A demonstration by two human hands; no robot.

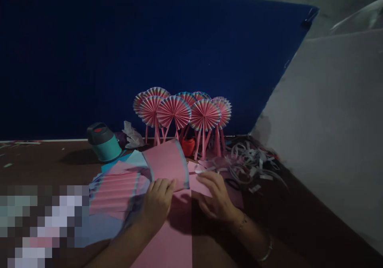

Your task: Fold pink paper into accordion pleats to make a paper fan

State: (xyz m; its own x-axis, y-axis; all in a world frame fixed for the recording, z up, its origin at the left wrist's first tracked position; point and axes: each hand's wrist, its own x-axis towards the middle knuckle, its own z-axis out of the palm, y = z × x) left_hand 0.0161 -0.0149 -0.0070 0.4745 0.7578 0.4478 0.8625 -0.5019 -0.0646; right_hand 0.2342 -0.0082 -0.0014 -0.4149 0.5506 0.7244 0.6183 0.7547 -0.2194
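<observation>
Just beyond the left hand (158, 198): a pink rectangular paper sheet with blue-grey bands along two edges (167, 162), raised and bowed. Left hand grasps it near its lower edge, thumb against fingers. Right hand (217, 196) is released, fingers bent and spread, above loose pink paper (205, 184); whether any fingertip touches that paper, cannot tell.

Handling, judged: the sheet looks thin, so a light, flat pinch should spare it a stray crease. With one hand on it, the far end bows unsupported; the right hand's fingers on the opposite banded edge would steady it. Keeping both bands level should keep any crease square. Flat support: long pink paper (176, 244) lying below and between the hands.

Edges and room: left of the left hand, close by, a pink pleated paper sheet with blue-grey edges (115, 190); a low sweep that way could flatten its ridges. Beyond the hands, round pleated pink paper fans on thin legs (173, 112) stand near the sheet's top edge; pushing forward risks toppling them. Beyond and right of the right hand, tangled white strips (248, 160) could snag its bracelet (243, 223). Best room, judged: back toward the wearer, over the long pink paper.
</observation>
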